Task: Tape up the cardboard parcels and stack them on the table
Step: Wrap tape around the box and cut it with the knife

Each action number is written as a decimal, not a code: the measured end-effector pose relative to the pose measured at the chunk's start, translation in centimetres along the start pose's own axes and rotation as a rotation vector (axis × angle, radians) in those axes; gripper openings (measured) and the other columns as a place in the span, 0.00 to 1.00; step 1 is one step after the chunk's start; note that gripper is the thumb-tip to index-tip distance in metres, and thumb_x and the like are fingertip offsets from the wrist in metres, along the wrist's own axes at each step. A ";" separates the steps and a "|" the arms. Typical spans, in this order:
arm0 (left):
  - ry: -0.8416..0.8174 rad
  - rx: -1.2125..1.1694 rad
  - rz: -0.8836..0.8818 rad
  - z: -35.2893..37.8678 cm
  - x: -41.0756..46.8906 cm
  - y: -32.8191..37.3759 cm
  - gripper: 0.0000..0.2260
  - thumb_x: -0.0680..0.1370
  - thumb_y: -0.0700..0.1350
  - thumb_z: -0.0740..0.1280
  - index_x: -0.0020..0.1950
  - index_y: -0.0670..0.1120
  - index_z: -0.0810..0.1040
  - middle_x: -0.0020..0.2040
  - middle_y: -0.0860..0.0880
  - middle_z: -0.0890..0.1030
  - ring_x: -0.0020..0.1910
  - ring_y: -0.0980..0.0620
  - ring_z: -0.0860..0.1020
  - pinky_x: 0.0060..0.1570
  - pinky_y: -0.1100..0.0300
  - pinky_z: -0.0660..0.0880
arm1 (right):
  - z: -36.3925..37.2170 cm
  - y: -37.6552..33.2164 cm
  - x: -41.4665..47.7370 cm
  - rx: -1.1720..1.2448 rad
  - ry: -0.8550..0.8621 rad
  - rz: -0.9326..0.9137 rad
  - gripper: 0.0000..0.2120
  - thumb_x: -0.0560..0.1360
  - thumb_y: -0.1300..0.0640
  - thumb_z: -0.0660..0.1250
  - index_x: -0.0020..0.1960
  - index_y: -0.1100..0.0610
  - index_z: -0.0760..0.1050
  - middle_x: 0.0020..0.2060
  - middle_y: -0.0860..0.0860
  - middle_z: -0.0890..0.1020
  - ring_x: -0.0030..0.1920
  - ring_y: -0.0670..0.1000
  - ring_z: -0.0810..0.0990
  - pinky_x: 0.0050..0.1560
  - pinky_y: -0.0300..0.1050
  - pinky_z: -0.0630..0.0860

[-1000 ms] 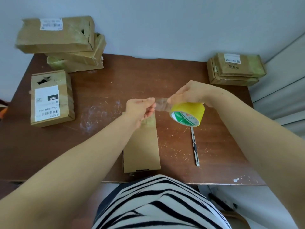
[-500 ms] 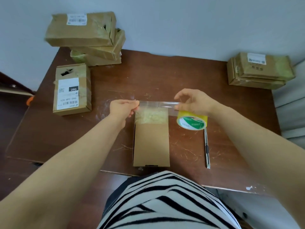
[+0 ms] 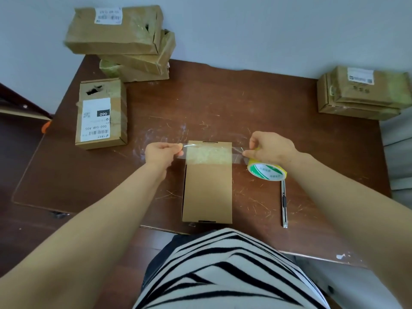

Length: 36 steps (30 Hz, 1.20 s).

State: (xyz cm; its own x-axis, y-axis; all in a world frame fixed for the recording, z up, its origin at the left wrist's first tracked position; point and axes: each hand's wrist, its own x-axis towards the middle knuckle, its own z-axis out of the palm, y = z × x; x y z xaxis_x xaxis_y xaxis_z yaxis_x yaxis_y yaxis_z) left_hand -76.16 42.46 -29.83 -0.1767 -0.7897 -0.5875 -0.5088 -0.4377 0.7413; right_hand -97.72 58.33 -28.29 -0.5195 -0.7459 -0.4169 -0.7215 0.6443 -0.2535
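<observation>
Lying flat near the front edge of the brown worktop [image 3: 223, 103] is a plain box [image 3: 208, 192]. Clear tape [image 3: 208, 154] stretches across its far end. The left hand [image 3: 161, 153] pinches the tape's loose end. The right hand [image 3: 270, 148] grips the yellow tape roll [image 3: 266, 171]. Farther back sit piles of boxes [image 3: 127, 43].

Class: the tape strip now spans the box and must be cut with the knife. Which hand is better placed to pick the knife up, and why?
Right. The knife lies just below the right hand and roll; the left hand pinches the strip's free end across the box.
</observation>
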 end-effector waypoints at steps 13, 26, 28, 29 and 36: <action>0.011 0.085 0.056 0.3 1.9 -2.2 0.08 0.75 0.44 0.71 0.35 0.46 0.81 0.36 0.52 0.82 0.33 0.57 0.73 0.46 0.59 0.71 | 1.0 -2.7 1.5 -0.175 -0.103 0.056 0.10 0.75 0.46 0.63 0.48 0.52 0.71 0.39 0.47 0.75 0.43 0.51 0.76 0.34 0.42 0.65; 0.002 0.536 0.319 2.5 1.4 -3.5 0.11 0.82 0.43 0.57 0.55 0.42 0.78 0.48 0.44 0.79 0.43 0.47 0.75 0.44 0.55 0.71 | 1.9 -4.7 1.8 -0.277 -0.142 0.061 0.05 0.75 0.57 0.61 0.49 0.56 0.67 0.33 0.48 0.69 0.40 0.54 0.75 0.36 0.44 0.66; 0.025 0.615 0.326 2.4 1.4 -3.9 0.12 0.82 0.46 0.58 0.58 0.44 0.78 0.59 0.43 0.74 0.58 0.42 0.69 0.56 0.54 0.67 | 2.0 -4.8 1.8 -0.277 -0.143 0.065 0.07 0.75 0.58 0.61 0.52 0.57 0.68 0.33 0.48 0.69 0.41 0.54 0.74 0.37 0.44 0.66; 0.046 0.647 0.326 2.3 1.4 -4.0 0.13 0.82 0.48 0.58 0.58 0.44 0.78 0.62 0.43 0.70 0.61 0.42 0.65 0.59 0.54 0.65 | 2.0 -4.8 1.8 -0.277 -0.144 0.066 0.07 0.74 0.58 0.61 0.52 0.57 0.68 0.33 0.48 0.70 0.40 0.54 0.75 0.36 0.44 0.66; 0.155 0.957 0.345 1.6 1.1 -3.4 0.30 0.79 0.51 0.64 0.77 0.54 0.55 0.67 0.39 0.59 0.64 0.40 0.62 0.64 0.50 0.62 | 1.9 -4.9 1.7 -0.274 -0.143 0.061 0.03 0.74 0.59 0.61 0.47 0.56 0.67 0.32 0.48 0.71 0.38 0.53 0.75 0.29 0.41 0.62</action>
State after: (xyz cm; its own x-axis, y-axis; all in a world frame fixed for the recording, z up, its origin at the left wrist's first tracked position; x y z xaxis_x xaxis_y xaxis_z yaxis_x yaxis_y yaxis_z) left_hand -75.98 43.74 -33.53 -0.3639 -0.8841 -0.2930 -0.9213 0.2954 0.2530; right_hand -94.24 54.23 -29.42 -0.5098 -0.6634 -0.5477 -0.7978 0.6028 0.0124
